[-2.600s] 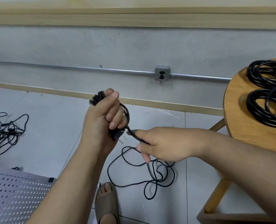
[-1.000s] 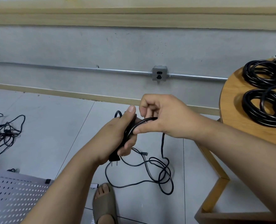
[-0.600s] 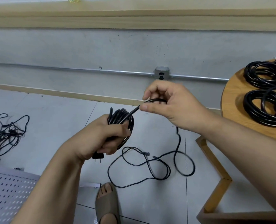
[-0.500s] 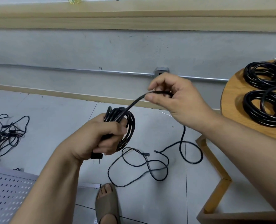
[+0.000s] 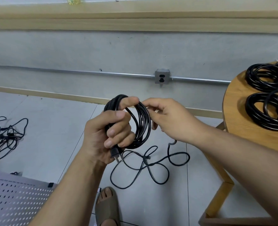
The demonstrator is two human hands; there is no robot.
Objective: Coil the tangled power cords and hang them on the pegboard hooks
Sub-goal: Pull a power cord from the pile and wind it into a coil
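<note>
Coils of black cord (image 5: 142,123) are gripped by the left hand (image 5: 105,137), plug (image 5: 116,154) hanging below. One strand (image 5: 168,150) is pinched by the right hand (image 5: 171,121).

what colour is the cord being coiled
Black, the cord and its plug alike, gripped in the left hand; the head view shows it.

On the right hand (image 5: 171,119), the fingers (image 5: 149,103) partly vanish behind the coil (image 5: 142,126). The loose cord (image 5: 171,143) beneath that hand is blurred. The bench (image 5: 236,111), its coiled cords (image 5: 263,80) and the pegboard (image 5: 12,201) are cut off at the edges.
</note>
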